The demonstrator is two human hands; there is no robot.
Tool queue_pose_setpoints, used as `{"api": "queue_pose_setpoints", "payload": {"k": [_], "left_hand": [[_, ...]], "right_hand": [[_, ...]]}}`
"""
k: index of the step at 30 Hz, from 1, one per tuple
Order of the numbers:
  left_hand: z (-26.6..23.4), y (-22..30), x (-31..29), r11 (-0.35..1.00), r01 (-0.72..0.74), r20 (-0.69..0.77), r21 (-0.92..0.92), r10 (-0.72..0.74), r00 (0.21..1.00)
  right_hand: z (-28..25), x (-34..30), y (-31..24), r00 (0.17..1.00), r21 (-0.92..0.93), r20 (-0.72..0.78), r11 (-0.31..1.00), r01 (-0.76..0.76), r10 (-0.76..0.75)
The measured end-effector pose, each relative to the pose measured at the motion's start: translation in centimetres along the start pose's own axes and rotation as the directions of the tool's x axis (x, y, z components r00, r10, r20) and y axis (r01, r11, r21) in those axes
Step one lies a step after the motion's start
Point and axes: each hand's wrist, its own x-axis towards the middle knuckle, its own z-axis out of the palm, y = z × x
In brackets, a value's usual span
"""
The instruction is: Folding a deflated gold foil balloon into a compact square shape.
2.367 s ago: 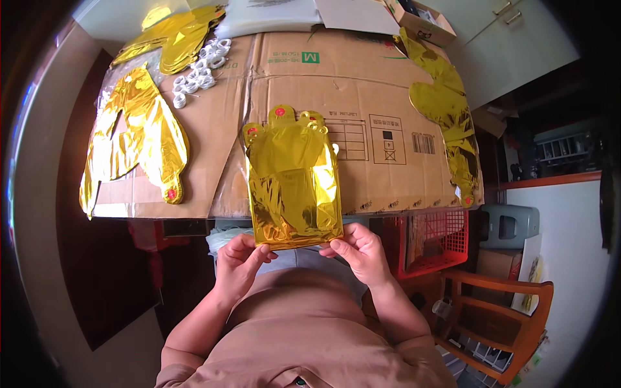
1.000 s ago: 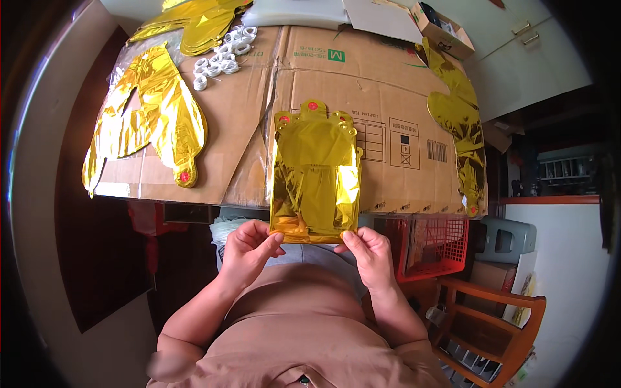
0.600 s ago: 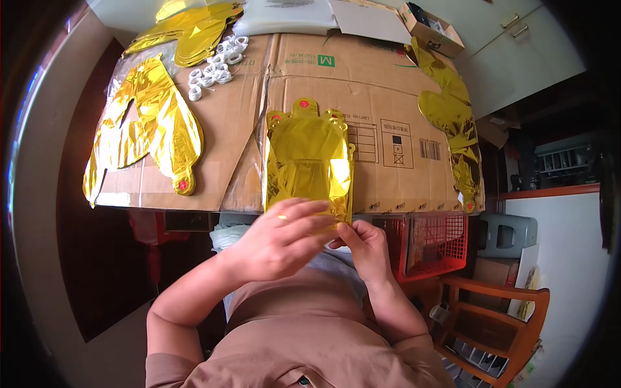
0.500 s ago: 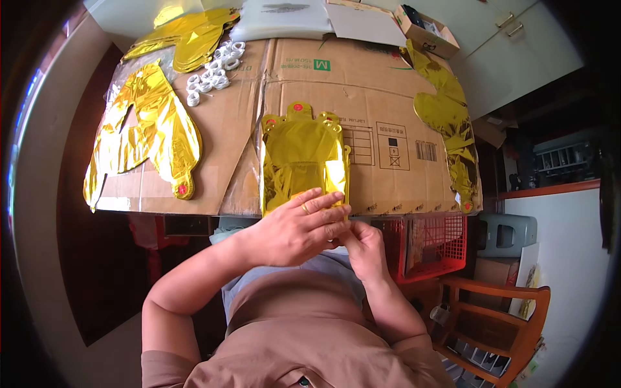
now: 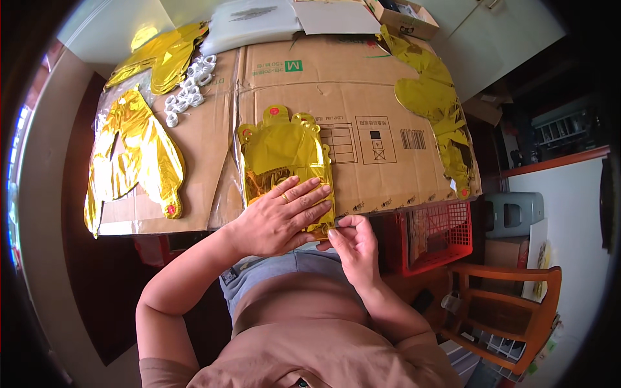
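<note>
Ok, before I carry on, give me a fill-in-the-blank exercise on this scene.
The left hand lies with its palm facing ____ across the flat, rectangular gold foil piece.
The right hand pinches that piece's lower ____ corner.
Small white string-like coils lie toward the ____ side of the brown cardboard sheet.
The openwork plastic crate below the cardboard's edge is coloured ____.
Missing words: down; right; left; red.

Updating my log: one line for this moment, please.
left hand: laid across gold foil balloon; right hand: pinching its near right corner; cardboard: under balloon's far part
</note>
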Motion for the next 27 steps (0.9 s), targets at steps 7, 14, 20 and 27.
{"api": "queue_pose_setpoints", "payload": {"k": [7,14,20,27], "left_hand": [[-0.2,0.0,0.0,0.999,-0.034,-0.081,-0.036,0.031,0.996],[-0.5,0.5,-0.2,0.996,-0.054,-0.128,0.064,0.062,0.990],[-1.5,0.2,0.0,0.995,-0.019,-0.101,0.101,0.029,0.994],[-0.6,-0.9,1.1,0.985,-0.166,-0.174,0.049,0.172,0.970]], "right_hand": [[-0.5,-1.0,0.7,0.967,0.112,0.128,0.966,-0.234,0.220],[0.5,-0.2,0.6,0.964,0.231,0.179,0.944,-0.234,0.195],[1.1,0.4,-0.5,0.975,0.192,0.141,0.962,-0.195,0.170],[0.7,1.2,-0.7,0.945,0.273,0.068,0.905,-0.326,0.320]]}}
